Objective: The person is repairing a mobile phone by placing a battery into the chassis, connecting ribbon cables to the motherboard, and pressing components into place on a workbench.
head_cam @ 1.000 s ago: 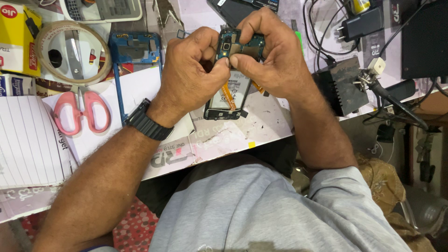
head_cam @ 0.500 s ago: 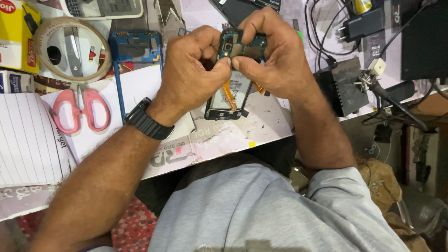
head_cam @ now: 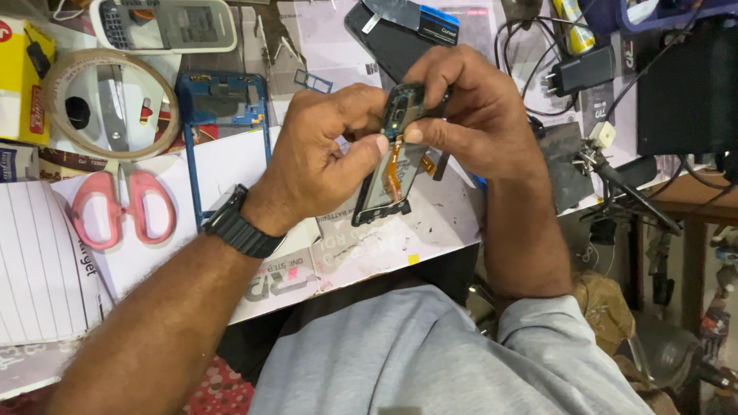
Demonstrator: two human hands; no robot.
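Both my hands hold an opened phone body (head_cam: 388, 177) above the paper-covered bench (head_cam: 430, 230). The phone shows an orange flex cable and a dark circuit board at its top end. My left hand (head_cam: 323, 154), with a black watch on its wrist, pinches the top end from the left with thumb and fingers. From the right, my right hand (head_cam: 469, 115) grips the same end, its thumb meeting the left thumb over the board. The phone's lower end hangs free toward me.
A blue phone frame (head_cam: 223, 104) lies left of my hands. Pink scissors (head_cam: 123, 211) and a tape roll (head_cam: 108, 104) sit further left. A handset (head_cam: 165, 23) rests at the top, a dark phone panel (head_cam: 400, 46) behind my hands, chargers and cables (head_cam: 584, 73) to the right.
My hands and the phone stayed nearly in place; the fingers shifted slightly on the phone's top end.
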